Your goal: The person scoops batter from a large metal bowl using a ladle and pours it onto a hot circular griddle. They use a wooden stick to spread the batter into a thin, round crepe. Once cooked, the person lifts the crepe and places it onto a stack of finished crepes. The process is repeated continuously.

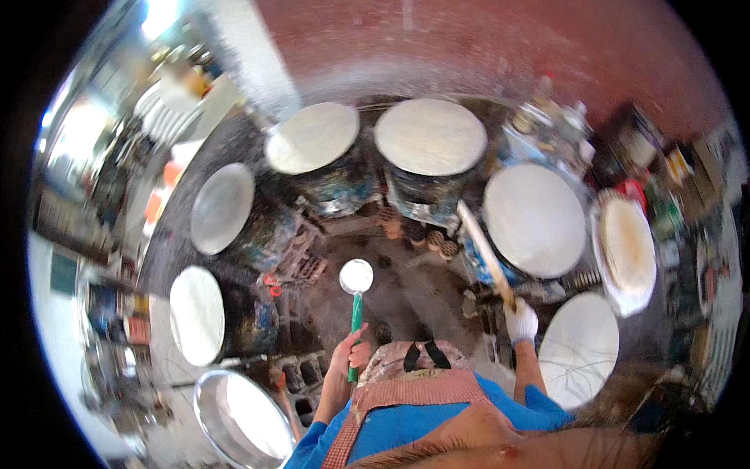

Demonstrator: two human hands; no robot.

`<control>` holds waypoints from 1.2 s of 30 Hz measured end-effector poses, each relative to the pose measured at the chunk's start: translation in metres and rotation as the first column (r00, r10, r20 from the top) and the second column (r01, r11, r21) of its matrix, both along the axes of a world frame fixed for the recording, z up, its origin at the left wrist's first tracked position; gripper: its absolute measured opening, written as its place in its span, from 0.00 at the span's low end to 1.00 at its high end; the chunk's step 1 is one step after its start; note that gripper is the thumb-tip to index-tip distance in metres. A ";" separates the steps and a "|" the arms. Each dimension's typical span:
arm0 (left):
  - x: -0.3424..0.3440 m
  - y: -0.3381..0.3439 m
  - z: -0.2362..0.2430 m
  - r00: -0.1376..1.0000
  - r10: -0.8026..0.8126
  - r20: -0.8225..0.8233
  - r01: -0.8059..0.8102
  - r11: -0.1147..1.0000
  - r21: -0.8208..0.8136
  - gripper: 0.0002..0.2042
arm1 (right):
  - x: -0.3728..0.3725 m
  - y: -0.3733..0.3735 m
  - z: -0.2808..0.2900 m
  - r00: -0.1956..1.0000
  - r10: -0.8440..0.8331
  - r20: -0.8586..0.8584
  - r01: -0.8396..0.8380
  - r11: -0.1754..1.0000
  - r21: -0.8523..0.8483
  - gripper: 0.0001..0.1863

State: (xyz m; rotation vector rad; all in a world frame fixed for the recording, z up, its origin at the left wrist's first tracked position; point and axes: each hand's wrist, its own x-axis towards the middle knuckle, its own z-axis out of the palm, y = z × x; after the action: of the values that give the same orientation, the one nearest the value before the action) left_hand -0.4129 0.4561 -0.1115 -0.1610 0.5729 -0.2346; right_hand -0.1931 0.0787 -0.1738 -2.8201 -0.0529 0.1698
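Observation:
My left hand (351, 356) is closed round the green handle of a ladle (357, 275), whose round bowl looks white inside. It is held upright in front of my apron, above the dark floor. My right hand (521, 320), in a white glove, grips the lower end of a long, pale wooden stick (486, 254). That stick slants up and left, its upper part beside a round griddle (535, 220) with a smooth white surface. Closest to my right forearm lies another white-topped griddle (580, 352).
More round griddles stand in an arc: two at the back (430, 137), a greyer one (223, 209) and a white one (197, 316) at left. A steel basin (205, 410) of white liquid is at lower left. Brownish flat rounds (625, 242) lie on a white tray at right.

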 end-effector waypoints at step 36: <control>-0.445 0.078 -0.103 0.266 0.849 -0.457 -0.739 0.484 0.469 0.09 | -0.347 0.562 0.032 -0.442 0.853 -0.276 -0.884 -0.466 -0.026 0.18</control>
State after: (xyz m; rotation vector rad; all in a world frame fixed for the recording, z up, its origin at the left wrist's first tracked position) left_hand -0.8580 0.5338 -0.2147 -0.3673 1.1383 0.9603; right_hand -0.5403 0.6403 -0.1416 -1.6918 -2.7641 0.7557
